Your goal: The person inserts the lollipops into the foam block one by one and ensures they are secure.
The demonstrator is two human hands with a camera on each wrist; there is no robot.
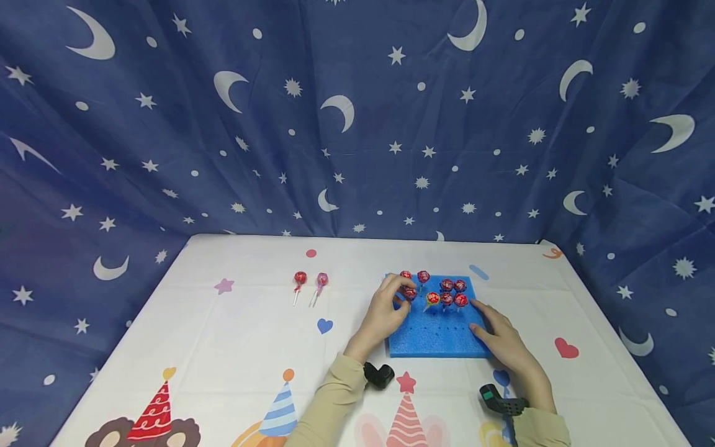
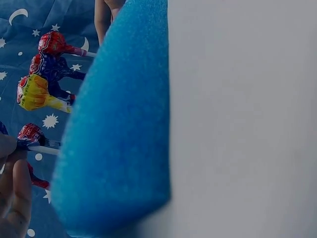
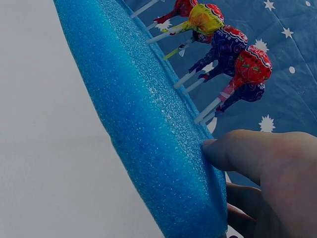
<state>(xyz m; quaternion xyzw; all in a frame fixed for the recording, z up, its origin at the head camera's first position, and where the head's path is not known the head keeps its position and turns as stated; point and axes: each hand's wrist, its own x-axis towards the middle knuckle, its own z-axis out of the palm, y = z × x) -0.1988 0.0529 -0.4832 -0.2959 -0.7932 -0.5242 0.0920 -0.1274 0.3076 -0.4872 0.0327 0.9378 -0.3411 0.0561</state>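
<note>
A blue foam board [image 1: 430,341] lies on the table with several wrapped lollipops standing in it by their sticks. At its left side my left hand [image 1: 385,313] pinches a lollipop [image 1: 410,293] with thumb and fingertips. In the left wrist view, the fingers [image 2: 20,183] are beside that lollipop's white stick, and part of the hand is cut off. My right hand [image 1: 503,341] rests at the board's right edge, fingers fairly straight. The right wrist view shows its thumb [image 3: 223,148] on the top surface near a red-wrapped lollipop [image 3: 253,67]; the other fingers are partly hidden.
Two loose lollipops, one red [image 1: 300,278] and one pink [image 1: 322,279], lie on the table left of the board. A white cloth with party prints [image 1: 223,335] covers the table. Behind it hangs a blue curtain [image 1: 368,186] with moons and stars.
</note>
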